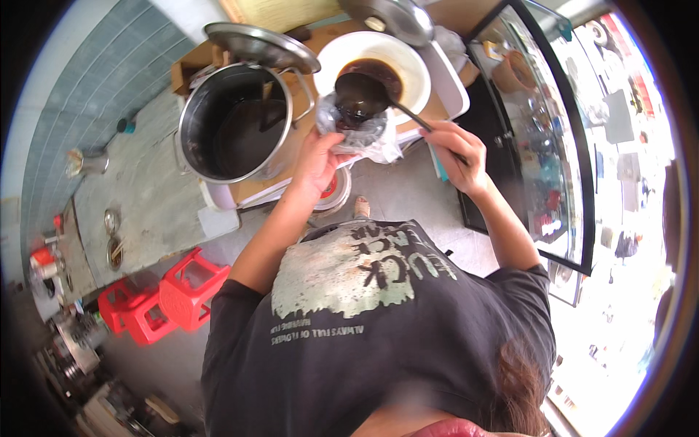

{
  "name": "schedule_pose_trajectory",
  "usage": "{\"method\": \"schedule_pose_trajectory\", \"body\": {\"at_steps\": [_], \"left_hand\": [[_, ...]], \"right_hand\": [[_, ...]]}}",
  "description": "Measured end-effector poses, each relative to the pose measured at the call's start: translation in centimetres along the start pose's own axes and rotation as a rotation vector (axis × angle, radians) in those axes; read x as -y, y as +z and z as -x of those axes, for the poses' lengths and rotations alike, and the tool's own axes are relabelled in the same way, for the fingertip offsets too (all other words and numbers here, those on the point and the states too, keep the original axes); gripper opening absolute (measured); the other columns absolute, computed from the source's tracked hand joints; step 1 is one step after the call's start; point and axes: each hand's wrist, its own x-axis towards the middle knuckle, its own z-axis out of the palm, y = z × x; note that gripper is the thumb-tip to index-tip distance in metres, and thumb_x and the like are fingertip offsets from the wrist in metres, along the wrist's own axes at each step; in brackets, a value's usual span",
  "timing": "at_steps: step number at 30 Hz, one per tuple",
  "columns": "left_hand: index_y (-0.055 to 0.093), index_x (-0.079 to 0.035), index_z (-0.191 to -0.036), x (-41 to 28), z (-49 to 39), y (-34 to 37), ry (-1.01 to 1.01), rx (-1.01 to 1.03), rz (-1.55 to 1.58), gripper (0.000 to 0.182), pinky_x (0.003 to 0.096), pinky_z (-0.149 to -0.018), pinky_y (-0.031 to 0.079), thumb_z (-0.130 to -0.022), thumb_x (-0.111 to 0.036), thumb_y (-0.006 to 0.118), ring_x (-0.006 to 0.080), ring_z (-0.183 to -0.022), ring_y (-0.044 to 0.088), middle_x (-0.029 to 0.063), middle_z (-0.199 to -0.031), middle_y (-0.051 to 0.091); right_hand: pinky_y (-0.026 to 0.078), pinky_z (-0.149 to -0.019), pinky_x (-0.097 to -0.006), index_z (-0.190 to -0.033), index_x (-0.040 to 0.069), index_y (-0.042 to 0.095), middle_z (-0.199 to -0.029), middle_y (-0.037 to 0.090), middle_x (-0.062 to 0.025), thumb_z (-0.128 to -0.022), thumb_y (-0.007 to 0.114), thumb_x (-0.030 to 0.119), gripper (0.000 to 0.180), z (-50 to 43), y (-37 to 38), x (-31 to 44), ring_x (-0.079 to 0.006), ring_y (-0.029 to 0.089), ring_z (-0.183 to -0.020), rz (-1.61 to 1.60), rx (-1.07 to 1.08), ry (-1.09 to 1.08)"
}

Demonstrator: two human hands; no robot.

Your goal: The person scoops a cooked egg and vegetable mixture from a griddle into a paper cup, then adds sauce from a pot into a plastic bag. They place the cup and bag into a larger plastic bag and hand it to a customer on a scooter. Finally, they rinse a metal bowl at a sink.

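Note:
My right hand [456,153] grips the handle of a black ladle [361,98], whose bowl of dark liquid is tilted over the mouth of a clear plastic bag [363,139]. The bag is held from below and the left by my left hand [322,155]. Behind the ladle stands a large white bowl [415,71] with dark brown liquid in it. To the left is a tall stainless steel pot [281,155] holding more dark liquid, with a utensil partly inside. A metal lid [262,46] leans at the pot's back rim.
Another metal lid [404,22] is behind the bowl. A glass display case [579,164] stands on the right. On the left are a long grey table [158,180] and several red plastic stools [188,289]. A round tub [338,191] is below the work table.

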Motion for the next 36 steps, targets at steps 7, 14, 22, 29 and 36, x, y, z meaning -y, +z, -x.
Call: {"method": "schedule_pose_trajectory", "body": {"at_steps": [7,14,22,29,36], "left_hand": [[0.044,-0.002,-0.119,-1.6,3.7,1.1,-0.056,0.018,-0.011,0.04,0.0377,-0.073,0.055,-0.08,0.0,0.05,0.0228,-0.089,0.062,0.0107,-0.104,0.058],[0.042,-0.001,-0.124,-6.0,10.3,0.9,-0.021,0.027,-0.093,0.046,0.033,-0.083,0.049,-0.08,-0.002,0.055,0.0181,-0.094,0.058,0.0089,-0.106,0.056],[0.047,0.002,-0.118,-11.6,18.6,-3.4,0.167,-0.153,-0.077,0.04,0.0328,-0.085,0.046,-0.079,-0.001,0.056,0.0185,-0.096,0.058,0.0099,-0.106,0.059],[0.043,0.005,-0.123,-14.3,21.9,-8.3,0.318,-0.191,-0.06,0.043,0.0386,-0.089,0.045,-0.082,-0.006,0.052,0.0247,-0.102,0.057,0.0151,-0.114,0.055],[0.046,0.002,-0.12,-15.8,23.6,-11.3,0.316,-0.307,-0.009,0.04,0.0362,-0.085,0.047,-0.082,-0.004,0.054,0.0207,-0.099,0.057,0.0111,-0.11,0.057]], "right_hand": [[0.047,-0.072,-0.0225,-0.091,-0.001,0.062,-0.087,0.065,-0.0068,-0.087,0.052,0.004,0.012,-0.8,1.3,-5.2,-0.0114,0.062,-0.081,-0.357,-0.379,0.538],[0.049,-0.067,-0.0221,-0.104,-0.002,0.059,-0.088,0.064,-0.009,-0.086,0.057,0.009,0.021,-0.8,2.4,-10.0,-0.0154,0.065,-0.081,-0.454,-0.15,0.779],[0.05,-0.077,-0.03,-0.11,0.003,0.06,-0.1,0.065,-0.0134,-0.079,0.065,0.019,0.035,-3.9,-2.1,-6.7,-0.0194,0.064,-0.085,0.386,-0.316,0.717],[0.049,-0.081,-0.0339,-0.097,0.006,0.063,-0.095,0.064,-0.0091,-0.072,0.061,0.003,0.025,-13.3,12.3,2.2,-0.0237,0.06,-0.093,0.323,0.164,-0.314],[0.045,-0.083,-0.0346,-0.089,0.011,0.065,-0.087,0.066,-0.0071,-0.078,0.054,0.012,0.016,-20.3,24.1,2.5,-0.0235,0.061,-0.09,0.857,0.928,-0.381]]}}
